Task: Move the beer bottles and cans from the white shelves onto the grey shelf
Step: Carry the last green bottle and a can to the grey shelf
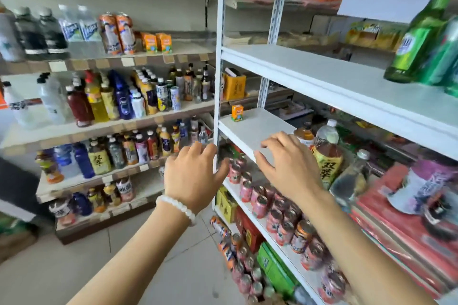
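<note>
You're in a small shop — drinks aisle, wall shelves (106,129) packed with rows of bottled drinks (104,101), price-tag strips along their edges, white metal rack (322,77) beside you, pink cans (277,208) in ranks, boxed goods stacked below.

Two green beer bottles (421,32) stand on the upper board of the white shelf unit (322,74), at its right end, blurred and leaning in the wide view; the nearer one bears a white and blue label. Two boards lower in the same unit, pink cans (280,215) stand upright in rows along the front edge, tops showing, with an orange can (301,235) among them. More pink cans (244,277) stand on the board beneath.
</note>
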